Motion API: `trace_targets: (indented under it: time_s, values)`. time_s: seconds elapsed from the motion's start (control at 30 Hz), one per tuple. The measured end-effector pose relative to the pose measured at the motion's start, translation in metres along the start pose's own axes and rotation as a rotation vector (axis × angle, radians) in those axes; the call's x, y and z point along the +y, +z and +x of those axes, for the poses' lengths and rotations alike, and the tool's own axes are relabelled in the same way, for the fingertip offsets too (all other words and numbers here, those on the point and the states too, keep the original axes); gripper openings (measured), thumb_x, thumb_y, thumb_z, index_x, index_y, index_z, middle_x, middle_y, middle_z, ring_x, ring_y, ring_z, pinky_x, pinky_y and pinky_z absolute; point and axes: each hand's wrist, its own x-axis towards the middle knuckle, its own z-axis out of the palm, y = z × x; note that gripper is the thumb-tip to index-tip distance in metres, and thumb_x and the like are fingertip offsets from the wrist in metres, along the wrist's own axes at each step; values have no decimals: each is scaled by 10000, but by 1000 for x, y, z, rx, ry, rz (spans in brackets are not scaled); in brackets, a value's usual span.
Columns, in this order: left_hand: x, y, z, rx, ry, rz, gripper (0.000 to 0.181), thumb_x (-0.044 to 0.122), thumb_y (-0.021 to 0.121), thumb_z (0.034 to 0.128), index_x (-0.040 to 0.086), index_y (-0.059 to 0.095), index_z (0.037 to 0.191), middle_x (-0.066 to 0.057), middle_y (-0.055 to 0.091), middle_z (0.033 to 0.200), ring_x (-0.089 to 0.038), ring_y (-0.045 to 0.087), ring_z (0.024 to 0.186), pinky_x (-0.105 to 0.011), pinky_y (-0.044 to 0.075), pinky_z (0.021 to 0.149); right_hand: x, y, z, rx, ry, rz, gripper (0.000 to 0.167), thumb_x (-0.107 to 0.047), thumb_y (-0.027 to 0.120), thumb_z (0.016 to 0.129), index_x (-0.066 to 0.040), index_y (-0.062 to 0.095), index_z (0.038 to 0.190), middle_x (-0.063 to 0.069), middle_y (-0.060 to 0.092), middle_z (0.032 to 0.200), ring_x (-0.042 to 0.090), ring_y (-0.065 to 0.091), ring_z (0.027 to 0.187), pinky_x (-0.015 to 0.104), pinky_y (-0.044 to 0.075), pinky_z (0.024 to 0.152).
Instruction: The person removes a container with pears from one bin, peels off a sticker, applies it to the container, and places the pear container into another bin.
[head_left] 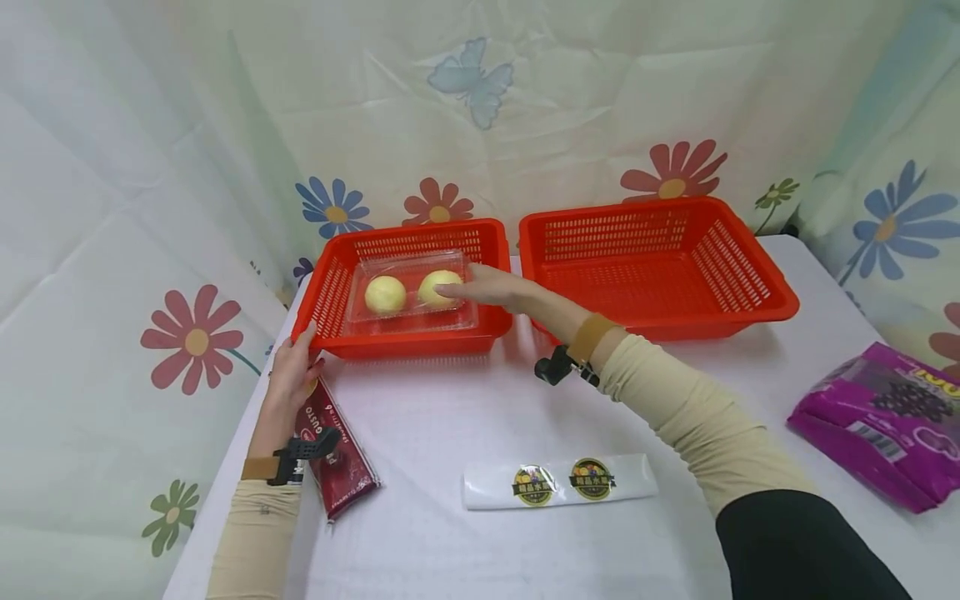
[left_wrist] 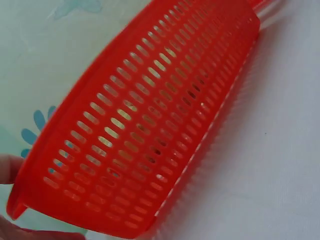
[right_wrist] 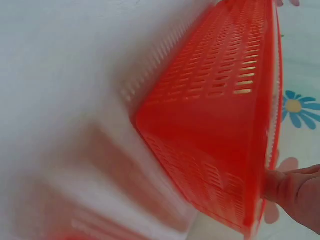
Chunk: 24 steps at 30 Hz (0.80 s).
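On the left stands a red plastic basket. Inside it is a clear plastic box with two pale yellow round fruits. My left hand grips the basket's near left corner, thumb and fingers on either side of the rim. My right hand reaches over the basket's right rim to the right end of the box. Its thumb extends straight in front of the right-hand fruit; the other fingers are mostly hidden. Whether it touches the box, I cannot tell.
A second red basket stands to the right. A dark red spaghetti packet lies below my left hand. Toward the front lies a folded white plastic wrapper with two round labels. A purple bag rests at the right table edge.
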Motion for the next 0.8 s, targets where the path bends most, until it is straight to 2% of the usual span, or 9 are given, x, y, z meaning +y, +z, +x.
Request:
trace_targets:
  time_s: [0.1, 0.23, 0.3, 0.47, 0.57, 0.8]
  values:
    - [-5, -1, 5, -31, -40, -81, 668, 485, 537, 946, 242, 280, 1513, 2, 405, 1495, -155, 461, 1239, -333, 354, 1126, 0, 6, 12, 27, 134, 73, 715, -457, 700, 839, -169, 357, 1396, 62, 491, 1344, 269, 471, 1263, 409, 472, 1016]
    - [-7, -2, 10, -78, -49, -174, 638, 431, 559, 955, 253, 295, 1508, 11, 399, 1495, -163, 456, 1253, -341, 343, 1133, 0, 12, 25, 120, 305, 161, 818, -496, 719, 807, -129, 323, 1422, 49, 450, 1374, 249, 431, 1265, 406, 451, 1042]
    - [-7, -2, 11, -106, -64, -233, 622, 404, 569, 956, 258, 304, 1500, 20, 401, 1487, -158, 444, 1257, -340, 324, 1145, 2, 15, 31, 155, 351, 237, 843, -497, 715, 812, -135, 294, 1446, 48, 424, 1391, 247, 411, 1268, 405, 446, 1048]
    - [-6, 0, 15, -172, -108, -368, 571, 326, 545, 975, 291, 299, 1489, 62, 403, 1485, -131, 441, 1255, -359, 312, 1150, 6, 17, 41, 238, 450, 415, 756, -459, 721, 819, -183, 355, 1420, 19, 444, 1383, 225, 427, 1259, 374, 461, 1029]
    - [-8, 1, 16, -180, -110, -391, 561, 302, 526, 982, 303, 291, 1492, 72, 398, 1494, -123, 442, 1263, -374, 333, 1141, 10, 19, 45, 271, 472, 459, 714, -435, 729, 819, -186, 389, 1396, 10, 459, 1361, 219, 438, 1239, 369, 467, 1023]
    - [-9, 2, 14, -203, -79, -416, 581, 276, 511, 990, 322, 244, 1504, 53, 338, 1529, -161, 393, 1322, -426, 339, 1129, 18, 24, 51, 267, 385, 514, 655, -350, 692, 874, -112, 387, 1403, 59, 438, 1388, 247, 397, 1279, 355, 424, 1063]
